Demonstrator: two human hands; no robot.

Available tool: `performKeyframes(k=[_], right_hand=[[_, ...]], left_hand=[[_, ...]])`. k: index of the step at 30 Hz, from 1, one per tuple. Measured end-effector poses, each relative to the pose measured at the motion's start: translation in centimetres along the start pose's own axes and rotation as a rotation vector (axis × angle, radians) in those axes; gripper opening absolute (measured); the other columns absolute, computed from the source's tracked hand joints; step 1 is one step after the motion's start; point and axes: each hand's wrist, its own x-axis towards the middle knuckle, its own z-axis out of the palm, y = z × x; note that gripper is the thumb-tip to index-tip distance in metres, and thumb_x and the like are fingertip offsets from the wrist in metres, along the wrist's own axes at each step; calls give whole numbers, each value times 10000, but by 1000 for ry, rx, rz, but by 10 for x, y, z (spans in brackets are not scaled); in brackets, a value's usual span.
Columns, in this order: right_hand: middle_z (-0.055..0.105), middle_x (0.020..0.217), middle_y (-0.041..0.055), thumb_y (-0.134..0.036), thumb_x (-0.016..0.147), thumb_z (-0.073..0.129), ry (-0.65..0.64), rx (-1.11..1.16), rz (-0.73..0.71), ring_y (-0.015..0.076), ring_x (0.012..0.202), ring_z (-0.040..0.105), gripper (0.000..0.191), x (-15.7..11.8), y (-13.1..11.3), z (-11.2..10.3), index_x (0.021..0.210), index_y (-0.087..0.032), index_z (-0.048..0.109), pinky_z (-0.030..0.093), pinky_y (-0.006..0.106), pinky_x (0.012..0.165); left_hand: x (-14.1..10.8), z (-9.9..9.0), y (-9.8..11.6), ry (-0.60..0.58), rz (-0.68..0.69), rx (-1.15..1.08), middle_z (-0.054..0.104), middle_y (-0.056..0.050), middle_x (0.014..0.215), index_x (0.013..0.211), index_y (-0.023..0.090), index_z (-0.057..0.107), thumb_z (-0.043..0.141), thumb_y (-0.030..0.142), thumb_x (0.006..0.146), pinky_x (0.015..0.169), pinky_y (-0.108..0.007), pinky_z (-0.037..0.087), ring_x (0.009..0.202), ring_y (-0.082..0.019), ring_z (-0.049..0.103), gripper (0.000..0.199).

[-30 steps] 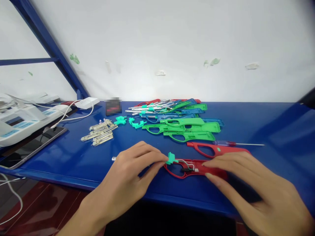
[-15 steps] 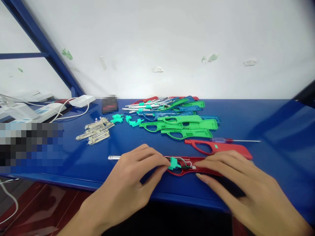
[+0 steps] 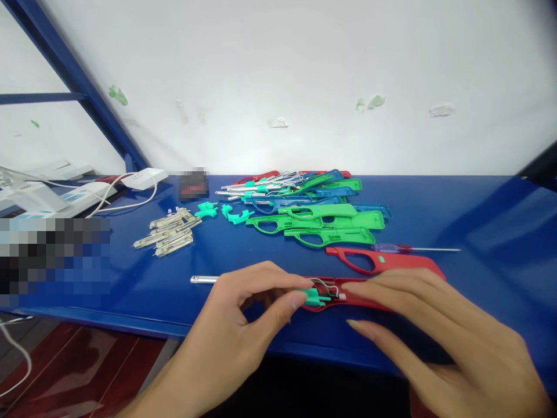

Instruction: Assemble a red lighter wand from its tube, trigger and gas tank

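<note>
A red lighter casing half [image 3: 354,288] lies hollow side up near the bench's front edge. Its metal tube [image 3: 203,280] sticks out to the left, and thin wires [image 3: 327,285] run inside it beside a small white part [image 3: 342,296]. Between thumb and index finger, my left hand [image 3: 243,313] pinches a green trigger [image 3: 317,298] over the casing. My right hand [image 3: 439,331] has its thumb and fingers apart, with fingertips against the casing's right part. Behind that hand rests another red casing half [image 3: 400,264], partly covered by it.
Green casing halves [image 3: 335,235] and a pile of metal lighter tubes [image 3: 256,188] lie farther back. Loose green triggers [image 3: 206,209] and clear lighter fuel tanks [image 3: 169,235] sit to the left. A screwdriver [image 3: 404,249] lies behind the red half. White power strips [image 3: 87,194] stand far left.
My left hand has turned the green trigger and shifted it slightly right over the casing. My right thumb has moved down, away from the casing, widening the gap to the fingers.
</note>
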Motion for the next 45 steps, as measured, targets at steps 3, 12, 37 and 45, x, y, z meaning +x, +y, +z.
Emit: performKeyframes(k=[3, 12, 37, 45], right_hand=[[834, 1169, -29, -368, 1168, 555, -18, 14, -81, 160, 1051, 766, 191, 11, -7, 3, 1310, -302, 665, 528, 293, 1054], [848, 1130, -18, -346, 1129, 652, -46, 102, -80, 174, 1007, 782, 197, 27, -11, 16, 1315, -283, 646, 573, 339, 979], [803, 1108, 81, 1, 1037, 454, -151, -209, -268, 282, 1011, 697, 454, 26, -10, 8, 1328, -193, 743, 505, 454, 967], [787, 1136, 98, -70, 1080, 501, -241, -213, -285, 279, 1044, 708, 394, 28, -9, 10, 1373, -195, 732, 562, 461, 946]], left_hand=[[3, 6, 1, 24, -5, -33, 802, 50, 829, 999, 315, 901, 739, 229, 1031, 626, -186, 508, 660, -102, 632, 186], [6, 16, -11, 110, 154, 121, 797, 45, 788, 936, 231, 858, 702, 164, 1059, 586, -214, 500, 601, -101, 629, 210], [5, -1, -32, -38, 382, 546, 745, -80, 1099, 1162, 161, 776, 598, 116, 1109, 957, -424, 561, 1067, -254, 614, 191], [5, -1, -34, -38, 379, 553, 740, -84, 1092, 1150, 158, 772, 586, 139, 1119, 936, -446, 562, 1054, -266, 621, 189]])
